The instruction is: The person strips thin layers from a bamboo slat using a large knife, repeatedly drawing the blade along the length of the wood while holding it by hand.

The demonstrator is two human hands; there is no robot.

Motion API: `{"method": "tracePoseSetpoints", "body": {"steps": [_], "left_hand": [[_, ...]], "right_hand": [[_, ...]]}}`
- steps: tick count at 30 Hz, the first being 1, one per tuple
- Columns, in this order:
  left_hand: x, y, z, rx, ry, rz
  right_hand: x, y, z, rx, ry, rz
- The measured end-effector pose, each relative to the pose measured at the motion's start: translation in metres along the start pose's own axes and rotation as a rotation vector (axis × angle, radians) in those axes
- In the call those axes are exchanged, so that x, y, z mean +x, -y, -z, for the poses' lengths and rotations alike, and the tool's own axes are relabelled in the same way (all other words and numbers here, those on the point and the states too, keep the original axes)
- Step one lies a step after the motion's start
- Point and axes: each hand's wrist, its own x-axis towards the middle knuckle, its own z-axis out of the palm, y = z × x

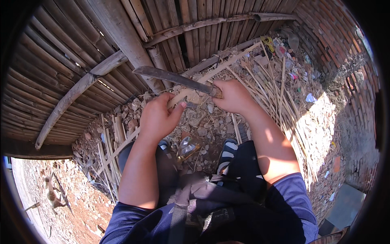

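My right hand (230,95) is closed round the wooden handle of a machete (174,77). Its long dark blade points left and slightly away from me, crossing above a pale bamboo strip (227,62). That long strip runs from beside my left leg up to the far right, and my left hand (158,117) grips it near its middle, thumb on top. A small dark piece by the left thumb is too unclear to name. Whether the blade touches the strip, I cannot tell.
Many split bamboo strips (280,97) lie in a pile at the right, with more bamboo pieces (118,130) at the left. A slatted bamboo wall (211,34) stands ahead, a brick wall (329,32) to the right. A clear plastic bag (187,149) lies between my feet. A cat (52,193) is at far left.
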Motion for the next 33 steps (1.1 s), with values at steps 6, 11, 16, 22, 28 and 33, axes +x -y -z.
{"method": "tracePoseSetpoints", "body": {"steps": [6,11,16,22,28,33], "left_hand": [[0.000,-0.003,0.000,-0.050,0.004,0.007],[0.001,0.002,-0.002,-0.004,-0.006,0.024],[0.001,-0.001,0.000,-0.006,-0.016,0.031],[0.000,0.001,0.000,-0.029,-0.018,0.020],[0.001,-0.002,0.002,0.002,0.011,0.042],[0.001,-0.001,0.002,0.038,0.019,0.049]], "right_hand": [[0.003,-0.037,-0.008,0.267,0.019,-0.137],[0.004,-0.033,-0.007,0.099,-0.091,-0.156],[0.006,-0.015,-0.008,0.101,0.008,-0.141],[0.000,-0.009,0.000,0.093,-0.009,-0.046],[0.006,-0.038,-0.008,0.165,-0.078,-0.131],[0.008,-0.030,-0.003,0.082,-0.007,-0.189]]}}
